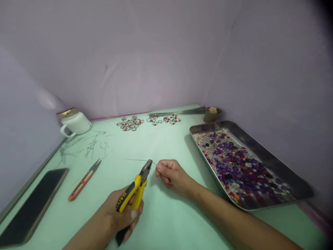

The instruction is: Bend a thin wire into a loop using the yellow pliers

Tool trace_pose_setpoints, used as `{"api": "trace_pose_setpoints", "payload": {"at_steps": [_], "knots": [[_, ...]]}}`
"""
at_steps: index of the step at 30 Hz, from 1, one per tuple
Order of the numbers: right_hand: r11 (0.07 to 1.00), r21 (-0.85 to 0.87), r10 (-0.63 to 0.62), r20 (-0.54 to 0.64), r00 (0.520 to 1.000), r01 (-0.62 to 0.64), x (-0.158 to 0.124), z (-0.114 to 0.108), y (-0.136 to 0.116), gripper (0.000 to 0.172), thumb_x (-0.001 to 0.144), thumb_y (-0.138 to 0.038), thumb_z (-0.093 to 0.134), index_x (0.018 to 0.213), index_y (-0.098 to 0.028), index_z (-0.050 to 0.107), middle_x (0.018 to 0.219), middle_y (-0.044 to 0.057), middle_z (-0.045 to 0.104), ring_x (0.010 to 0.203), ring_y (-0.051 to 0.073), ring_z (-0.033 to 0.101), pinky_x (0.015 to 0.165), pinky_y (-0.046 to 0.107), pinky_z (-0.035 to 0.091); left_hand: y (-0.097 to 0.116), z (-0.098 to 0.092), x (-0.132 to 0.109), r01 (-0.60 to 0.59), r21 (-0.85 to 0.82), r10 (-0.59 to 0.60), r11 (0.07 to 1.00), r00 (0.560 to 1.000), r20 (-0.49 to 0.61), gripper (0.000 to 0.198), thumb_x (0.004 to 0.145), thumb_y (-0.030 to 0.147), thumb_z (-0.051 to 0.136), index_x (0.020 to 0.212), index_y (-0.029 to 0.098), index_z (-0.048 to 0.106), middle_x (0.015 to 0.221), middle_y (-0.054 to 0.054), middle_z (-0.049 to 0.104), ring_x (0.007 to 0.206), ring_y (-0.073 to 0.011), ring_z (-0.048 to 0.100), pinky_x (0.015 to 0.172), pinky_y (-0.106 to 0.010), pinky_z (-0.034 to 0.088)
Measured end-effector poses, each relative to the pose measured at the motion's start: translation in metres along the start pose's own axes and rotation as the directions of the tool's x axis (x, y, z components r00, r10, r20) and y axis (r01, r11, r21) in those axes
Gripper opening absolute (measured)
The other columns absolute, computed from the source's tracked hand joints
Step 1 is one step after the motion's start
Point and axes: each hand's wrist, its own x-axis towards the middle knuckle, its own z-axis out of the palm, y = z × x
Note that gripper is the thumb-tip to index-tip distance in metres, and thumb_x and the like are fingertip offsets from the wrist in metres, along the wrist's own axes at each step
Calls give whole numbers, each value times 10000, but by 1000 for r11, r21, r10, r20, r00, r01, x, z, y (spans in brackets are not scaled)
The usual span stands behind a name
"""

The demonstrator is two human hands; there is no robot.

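Observation:
My left hand (122, 213) is wrapped round the handles of yellow and black pliers (136, 191), which point up and to the right. Between the plier jaws runs a thin metal wire (135, 159), its free part sticking out to the left. The wire's right end goes into the fingers of my right hand (170, 175), which are pinched closed on it. Only a short length of wire shows between jaws and fingers. Several wire rings with red beads (130, 123) lie in a cluster beyond the hands, and smaller clusters (171, 119) lie to their right.
A metal tray (235, 205) of purple, red and pale beads stands on the right, with a small brown pot (212, 114) behind it. Long wires (182, 111) lie at the back. Leftward are orange thread snips (84, 180), a phone (33, 205), a white mug (78, 123) and wire scraps (92, 146).

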Motion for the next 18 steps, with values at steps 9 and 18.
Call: {"api": "trace_pose_setpoints", "payload": {"at_steps": [9, 18], "knots": [[998, 34, 55, -49, 997, -54, 0, 2, -3, 324, 697, -447, 608, 625, -140, 533, 355, -102, 323, 305, 25, 175, 294, 160, 153, -16, 4, 6, 129, 600, 191, 789, 877, -440, 579, 746, 142, 418, 1315, 214, 332, 1227, -80, 483, 1159, -260, 426, 946, -343, 342], [999, 26, 42, -61, 997, -41, -1, 3, -5, 303, 698, -419, 609, 634, -126, 569, 346, -94, 353, 285, 21, 185, 283, 164, 155, 10, 1, 0, 98, 367, -31, 925, 982, -185, 44, 757, 214, 456, 757, 176, 476, 620, 43, 448, 546, -104, 398, 506, -196, 318]]}}
